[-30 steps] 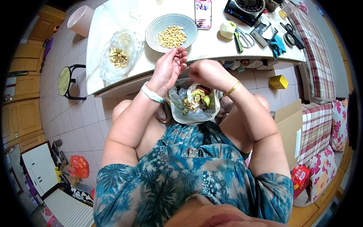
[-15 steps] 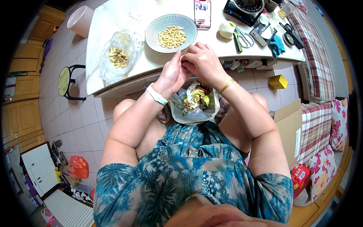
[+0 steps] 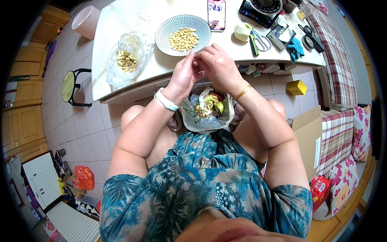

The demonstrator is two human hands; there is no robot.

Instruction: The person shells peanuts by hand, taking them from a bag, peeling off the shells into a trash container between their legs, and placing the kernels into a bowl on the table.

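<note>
My left hand (image 3: pixel 184 76) and my right hand (image 3: pixel 217 66) meet at the near rim of a blue-striped bowl (image 3: pixel 161 44). The fingers of both are closed and pressed together at the tips; whatever lies between them is hidden. Shelled peanuts (image 3: pixel 183 39) form a pale heap in the bowl. Left of it, a crumpled clear plastic bag (image 3: pixel 139 44) holds peanuts in their shells (image 3: pixel 125 61). Below my hands, between my knees, stands a lined waste bin (image 3: pixel 205 128) with peels and scraps (image 3: pixel 209 105) inside.
Beyond the bowl a lit phone (image 3: pixel 217 15) lies on the white table (image 3: pixel 107 48). To its right are a pale peeled fruit (image 3: pixel 242 31), scissors (image 3: pixel 264 42), a blue glove (image 3: pixel 296 49) and a black stove (image 3: pixel 260 14). A stool (image 3: pixel 69 86) stands left; an open cardboard box (image 3: pixel 308 141), right.
My hands stay together near the bowl. The right hand's fingers have shifted slightly and curled further down; the bowl and bag look the same.
</note>
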